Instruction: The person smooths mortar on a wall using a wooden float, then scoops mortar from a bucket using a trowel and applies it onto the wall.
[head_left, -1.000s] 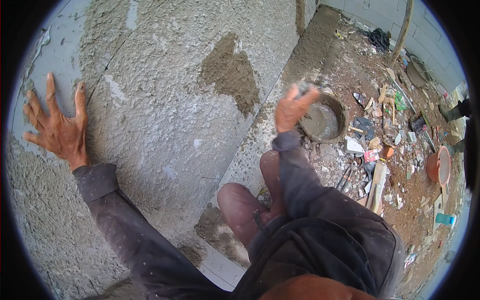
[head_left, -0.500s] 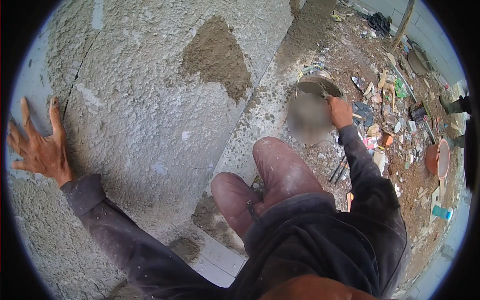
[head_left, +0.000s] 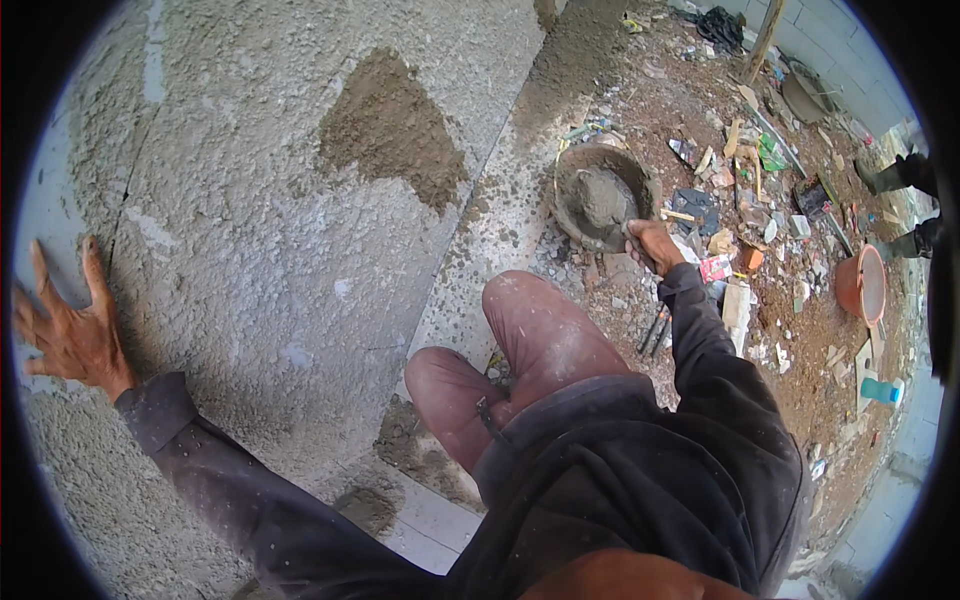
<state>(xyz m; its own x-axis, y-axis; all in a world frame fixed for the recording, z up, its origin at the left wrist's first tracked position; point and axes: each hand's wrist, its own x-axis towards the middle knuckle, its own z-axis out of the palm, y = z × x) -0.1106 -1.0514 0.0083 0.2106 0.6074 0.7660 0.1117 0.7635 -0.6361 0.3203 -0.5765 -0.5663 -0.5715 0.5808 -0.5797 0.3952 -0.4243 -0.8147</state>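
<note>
**Left hand on wall, right hand at bucket**

Left: palm to the wall, fingers spread, nothing held. Looks like a prop for the lean; loose grit could make it slide.

Wall: rough coat, one dark patch, probably damp. Poor bond could let it slump.

Ledge: runs along the wall foot, spattered. Could be slick if a foot shifts.

Bucket: on rubbly ground past the knees, mortar heaped inside. Uneven base, so a hard pull on the rim could tip it.

Right: fingers closed at the near rim, apparently round a trowel handle; grip partly hidden. Overloaded or tilted blade would drop mortar.

Far right: orange bucket, co-worker's boots near it. A careless step could knock it.
</note>
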